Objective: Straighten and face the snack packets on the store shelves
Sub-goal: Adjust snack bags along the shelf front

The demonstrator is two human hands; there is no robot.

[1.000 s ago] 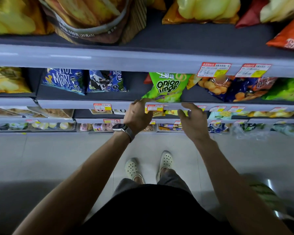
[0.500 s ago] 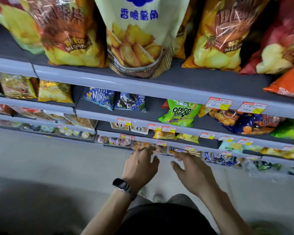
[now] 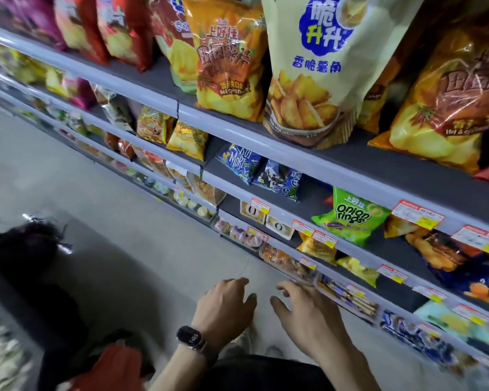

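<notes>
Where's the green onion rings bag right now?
Head view, right of centre: the onion rings bag sits on the second shelf down, with the blue packets to its left and a dark blue bag to its right.

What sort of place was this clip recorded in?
Most likely a convenience store or small supermarket aisle. Long tiered shelves hold rows of snack packets, among them a green onion rings bag, and red-and-yellow price tags are clipped along the shelf edges.
</notes>
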